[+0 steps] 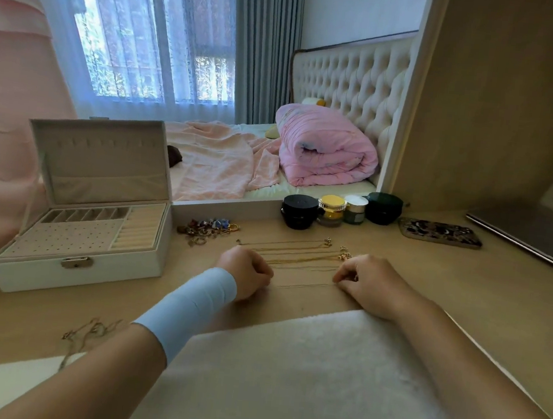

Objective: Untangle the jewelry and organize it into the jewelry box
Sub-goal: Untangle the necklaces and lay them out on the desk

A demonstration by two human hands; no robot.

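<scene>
Left hand and right hand both rest on the counter with fingers curled in, each pinching one end of a thin chain that runs nearly straight between them. The left fingertips are tucked under the knuckles, so the exact pinch on that side is hidden.

Just beyond the hands lie the straightened chains, several gold strands set side by side with their clasps and pendants gathered toward the right. A pile of small pieces (earrings or rings, too small to tell) sits near the counter's far edge, between the chains and the jewelry box. The box stands open at the left, lid up, its compartments, ring rolls and perforated earring panel looking unfilled. A tangled chain lies apart from the rest, close to the left forearm.

Strands this fine will probably be almost weightless, limp and slippery — quick to knot again if bunched, and liable to kink or snap at a link under a sharp tug. The best hold is likely at the ends, by clasp or pendant, with a fingertip pinch and light tension. To move one to the box, lifting by a single end and letting it hang free would seem safer than scooping it up — dragging it across its neighbours risks a fresh tangle.
</scene>
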